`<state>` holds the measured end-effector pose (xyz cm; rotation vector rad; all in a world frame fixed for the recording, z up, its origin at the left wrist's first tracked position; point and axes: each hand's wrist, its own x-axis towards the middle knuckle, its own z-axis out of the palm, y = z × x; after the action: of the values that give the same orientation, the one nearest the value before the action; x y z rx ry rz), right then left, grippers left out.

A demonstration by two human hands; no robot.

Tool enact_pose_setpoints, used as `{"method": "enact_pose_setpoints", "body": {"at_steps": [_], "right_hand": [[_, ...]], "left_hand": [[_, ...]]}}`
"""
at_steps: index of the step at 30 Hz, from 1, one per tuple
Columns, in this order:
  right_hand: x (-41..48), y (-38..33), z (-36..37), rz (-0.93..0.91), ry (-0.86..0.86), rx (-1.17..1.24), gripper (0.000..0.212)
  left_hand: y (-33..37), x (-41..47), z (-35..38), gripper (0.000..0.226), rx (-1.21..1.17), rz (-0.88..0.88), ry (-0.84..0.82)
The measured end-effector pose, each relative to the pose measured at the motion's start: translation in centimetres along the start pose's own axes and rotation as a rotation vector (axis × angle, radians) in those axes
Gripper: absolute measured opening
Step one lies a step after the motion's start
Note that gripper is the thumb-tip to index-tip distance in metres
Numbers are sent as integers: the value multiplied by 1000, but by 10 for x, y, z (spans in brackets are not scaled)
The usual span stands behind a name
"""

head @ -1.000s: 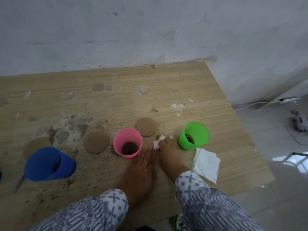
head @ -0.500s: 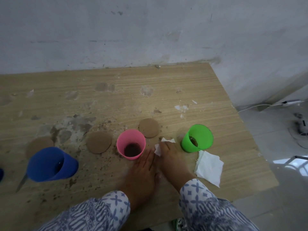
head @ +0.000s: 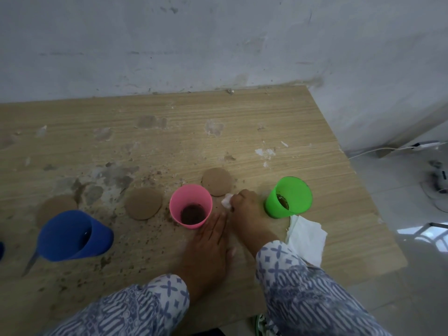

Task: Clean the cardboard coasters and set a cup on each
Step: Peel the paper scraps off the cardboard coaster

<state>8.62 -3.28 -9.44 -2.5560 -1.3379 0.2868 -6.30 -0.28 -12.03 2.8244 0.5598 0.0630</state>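
Wooden worktop (head: 242,122) against a stained grey wall (head: 218,44). Surface is scuffed, w/ brown crumbs across the left and middle. Far left: blue cup (head: 72,235), w/ a cardboard coaster (head: 57,206) just behind it, partly hidden by the rim. Next right, the 2nd coaster (head: 143,206) lies flat and bare w/ crumbs round it, near but apart from the pink cup (head: 190,206). There is dark residue in that cup's bottom. Behind and right of the pink cup is the 3rd coaster (head: 217,181), flat and bare.

Then the left hand (head: 208,241), palm down on the worktop, fingers straight, grip apart and holding nothing, fingertips just beside the pink cup's base. The right hand (head: 244,207) sits just right of it, grip clamped on a small wad of white tissue (head: 227,202). The wad pokes out toward the 3rd coaster's near edge; touching or not, can't tell. The pink cup crowds that spot from the left. The green cup (head: 288,197) stands near on the right, w/ brownish liquid inside. A larger folded tissue (head: 306,241) lies at the green cup's foot, by the right sleeve (head: 303,299). Far right, off the worktop: pale floor (head: 424,275) w/ a white cable (head: 378,149).
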Motion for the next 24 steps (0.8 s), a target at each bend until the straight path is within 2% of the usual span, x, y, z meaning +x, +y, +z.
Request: {"method": "enact_pose_setpoints", "body": {"at_steps": [1,3,6,8,13,16,19,21,24], "right_hand": [[-10,0,1,-21,7,-34,17],[-30,1,1,-8,75,43,10],[-38,4,4,47,110,131,12],[-24,2,2,59,85,34,13],[-3,0,2,25,20,-22,23],[-28,-2,0,-7,4,-16,11],[-43,1,-1,46,110,61,19],[-36,3,-1,29,157,60,13],[-12,1,0,-23,-14,-174,14]], "left_hand": [[1,-1,-1,64,-24,12,18],[1,-1,-4,62,-45,29,39],[2,-3,-3,60,-45,17,10],[0,-2,0,61,-32,9,-9],[1,-1,-3,62,23,7,7],[1,-2,-3,61,-13,28,30],[1,-2,-4,60,-34,18,-4],[1,-2,-4,60,-32,2,-33],[1,-1,-5,62,1,-18,-53]]}}
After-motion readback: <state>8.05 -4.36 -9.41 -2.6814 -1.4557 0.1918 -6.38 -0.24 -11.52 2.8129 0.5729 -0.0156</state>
